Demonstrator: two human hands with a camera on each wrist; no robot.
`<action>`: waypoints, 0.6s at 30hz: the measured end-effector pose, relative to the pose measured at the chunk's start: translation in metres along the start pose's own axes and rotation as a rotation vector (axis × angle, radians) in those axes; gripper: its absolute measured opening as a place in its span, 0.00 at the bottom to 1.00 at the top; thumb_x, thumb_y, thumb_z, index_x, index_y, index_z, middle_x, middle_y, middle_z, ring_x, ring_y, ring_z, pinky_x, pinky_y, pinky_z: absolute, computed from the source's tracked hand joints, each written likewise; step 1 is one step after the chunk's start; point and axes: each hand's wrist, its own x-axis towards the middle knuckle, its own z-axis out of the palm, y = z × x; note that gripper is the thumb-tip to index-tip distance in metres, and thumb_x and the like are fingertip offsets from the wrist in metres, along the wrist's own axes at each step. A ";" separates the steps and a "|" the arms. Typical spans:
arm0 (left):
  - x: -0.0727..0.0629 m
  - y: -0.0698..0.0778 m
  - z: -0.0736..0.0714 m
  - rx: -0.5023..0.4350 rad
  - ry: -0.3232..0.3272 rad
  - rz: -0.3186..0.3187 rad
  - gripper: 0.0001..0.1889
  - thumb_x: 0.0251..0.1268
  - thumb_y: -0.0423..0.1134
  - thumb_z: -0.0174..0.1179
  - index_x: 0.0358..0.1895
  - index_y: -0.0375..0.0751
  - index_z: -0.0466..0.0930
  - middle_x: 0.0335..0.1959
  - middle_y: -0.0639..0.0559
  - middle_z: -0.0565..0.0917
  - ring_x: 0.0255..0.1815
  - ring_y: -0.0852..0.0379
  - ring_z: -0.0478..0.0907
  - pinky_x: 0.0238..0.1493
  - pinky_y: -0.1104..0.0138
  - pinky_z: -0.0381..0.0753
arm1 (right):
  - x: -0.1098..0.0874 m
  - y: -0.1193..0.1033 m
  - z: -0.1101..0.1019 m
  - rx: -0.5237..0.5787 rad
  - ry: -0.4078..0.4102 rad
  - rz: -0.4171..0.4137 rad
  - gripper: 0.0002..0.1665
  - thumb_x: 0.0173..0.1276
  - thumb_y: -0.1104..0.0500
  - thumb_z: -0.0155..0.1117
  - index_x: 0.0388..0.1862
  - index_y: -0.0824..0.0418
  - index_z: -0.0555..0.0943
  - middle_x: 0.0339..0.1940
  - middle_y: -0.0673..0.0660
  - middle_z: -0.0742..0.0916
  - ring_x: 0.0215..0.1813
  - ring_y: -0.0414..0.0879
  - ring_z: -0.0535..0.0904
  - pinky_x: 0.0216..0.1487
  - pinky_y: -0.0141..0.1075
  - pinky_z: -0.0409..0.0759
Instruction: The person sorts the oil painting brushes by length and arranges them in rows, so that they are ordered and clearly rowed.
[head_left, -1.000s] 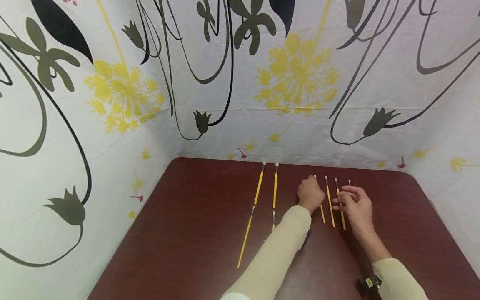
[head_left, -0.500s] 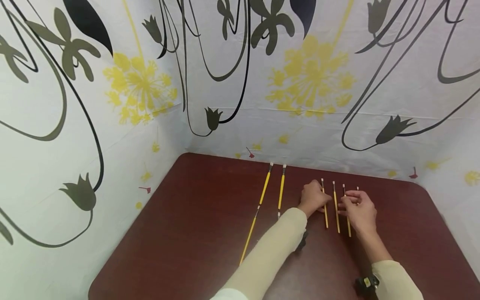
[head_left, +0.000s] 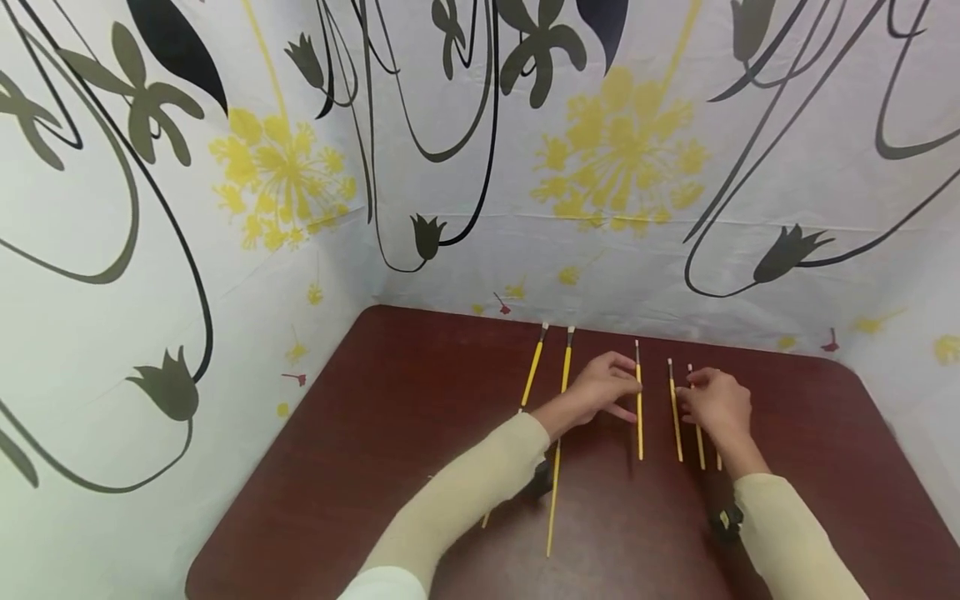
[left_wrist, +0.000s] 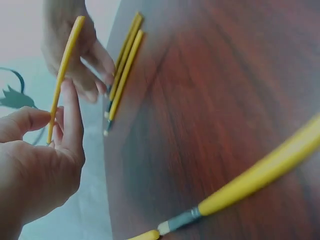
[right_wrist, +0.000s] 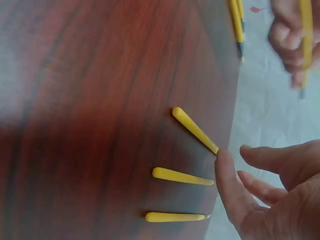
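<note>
A slim paintbrush with a yellow handle is pinched between the thumb and fingers of my left hand, bristle end away from me. The left wrist view shows its handle raised above the table. My right hand hovers at the far right, fingers loosely bent with nothing between them. Beside it lie three more yellow paintbrushes: one nearest the left hand, a middle one and one mostly hidden by the right hand. In the right wrist view, a fingertip is right at one brush.
On the left, two paintbrushes lie at the far edge, one slanted and one straighter. Nearer brushes continue below them, partly covered by the left arm. The dark red table meets a flower-patterned cloth behind.
My left hand has lifted the leftmost paintbrush of the right-hand group and drawn it a little left. The right hand stays near the remaining brushes. The head view has shifted slightly.
</note>
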 end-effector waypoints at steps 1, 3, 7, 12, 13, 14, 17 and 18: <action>-0.004 0.001 -0.001 -0.012 -0.021 -0.004 0.16 0.71 0.28 0.66 0.58 0.42 0.78 0.46 0.49 0.83 0.46 0.53 0.86 0.34 0.54 0.95 | 0.001 -0.001 0.000 -0.041 0.009 -0.013 0.25 0.77 0.58 0.65 0.63 0.76 0.78 0.47 0.76 0.89 0.30 0.50 0.91 0.31 0.44 0.93; -0.013 0.003 -0.001 -0.036 -0.053 -0.012 0.16 0.71 0.28 0.66 0.57 0.43 0.78 0.45 0.49 0.84 0.48 0.49 0.87 0.34 0.55 0.95 | 0.004 -0.003 0.000 -0.119 0.021 -0.035 0.25 0.76 0.57 0.67 0.61 0.76 0.78 0.41 0.74 0.90 0.25 0.49 0.89 0.29 0.45 0.90; -0.031 -0.001 0.002 -0.072 -0.101 -0.015 0.16 0.70 0.27 0.65 0.56 0.45 0.79 0.45 0.48 0.85 0.57 0.36 0.86 0.33 0.54 0.95 | 0.007 -0.006 0.002 -0.230 0.018 -0.063 0.24 0.73 0.56 0.69 0.57 0.74 0.79 0.33 0.69 0.89 0.23 0.50 0.84 0.25 0.45 0.82; -0.048 -0.006 -0.002 -0.089 -0.125 0.020 0.17 0.69 0.25 0.65 0.55 0.46 0.79 0.42 0.50 0.85 0.59 0.30 0.84 0.32 0.53 0.94 | 0.009 -0.010 0.009 -0.282 -0.013 -0.067 0.17 0.72 0.57 0.70 0.44 0.71 0.79 0.25 0.63 0.86 0.24 0.53 0.81 0.21 0.41 0.78; -0.051 -0.006 -0.004 -0.094 -0.124 0.028 0.17 0.69 0.25 0.64 0.56 0.45 0.79 0.42 0.50 0.85 0.59 0.29 0.84 0.32 0.53 0.94 | 0.009 -0.010 0.011 -0.285 -0.025 -0.064 0.16 0.72 0.58 0.70 0.41 0.71 0.79 0.23 0.62 0.86 0.23 0.53 0.82 0.20 0.41 0.78; -0.054 -0.007 -0.006 -0.098 -0.123 0.032 0.17 0.69 0.25 0.64 0.57 0.45 0.79 0.41 0.51 0.85 0.59 0.27 0.83 0.32 0.53 0.94 | 0.010 -0.011 0.012 -0.287 -0.037 -0.058 0.15 0.72 0.58 0.70 0.38 0.71 0.80 0.21 0.62 0.86 0.22 0.52 0.82 0.19 0.41 0.79; -0.063 -0.007 -0.012 -0.099 -0.129 0.032 0.19 0.70 0.25 0.63 0.61 0.40 0.78 0.41 0.51 0.85 0.64 0.22 0.79 0.32 0.53 0.94 | 0.010 -0.012 0.014 -0.281 -0.074 -0.031 0.14 0.73 0.60 0.69 0.34 0.73 0.83 0.19 0.61 0.86 0.19 0.49 0.83 0.19 0.42 0.82; -0.065 -0.007 -0.014 -0.096 -0.128 0.031 0.20 0.70 0.25 0.63 0.62 0.39 0.77 0.41 0.52 0.84 0.65 0.21 0.78 0.32 0.52 0.95 | 0.010 -0.012 0.014 -0.275 -0.082 -0.018 0.14 0.72 0.61 0.69 0.34 0.73 0.84 0.20 0.62 0.87 0.19 0.49 0.84 0.19 0.43 0.84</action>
